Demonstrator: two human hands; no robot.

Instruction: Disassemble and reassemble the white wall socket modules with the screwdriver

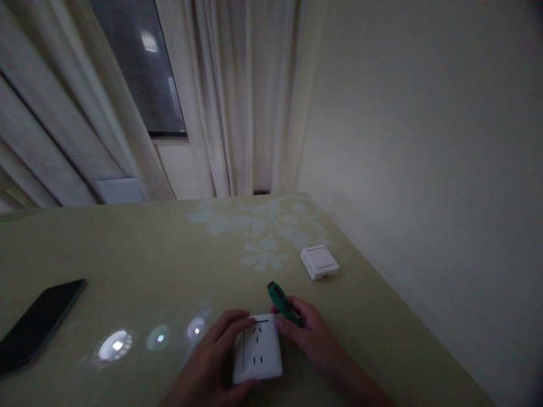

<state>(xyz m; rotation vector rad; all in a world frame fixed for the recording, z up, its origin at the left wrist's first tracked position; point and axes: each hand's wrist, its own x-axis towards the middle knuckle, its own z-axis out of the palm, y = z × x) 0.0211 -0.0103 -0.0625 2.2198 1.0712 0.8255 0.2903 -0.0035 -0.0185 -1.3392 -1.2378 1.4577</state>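
The left hand (214, 357) gripped the white socket (266, 351) at the near edge of the counter (161, 265), fingers on its far left corner and thumb at its near side; the hand covered most of its left edge, and its underside was out of sight. The right hand (313, 336) pinched a green tool (279, 297) at the socket's far right corner. The tool's lower end was hidden behind the fingers, and whether its tip met the socket could not be told. Both forearms were cut off by the near edge of view. Farther right lay a white switch (319, 260), well apart from a dark flat device (42, 323), cropped at the far left side.
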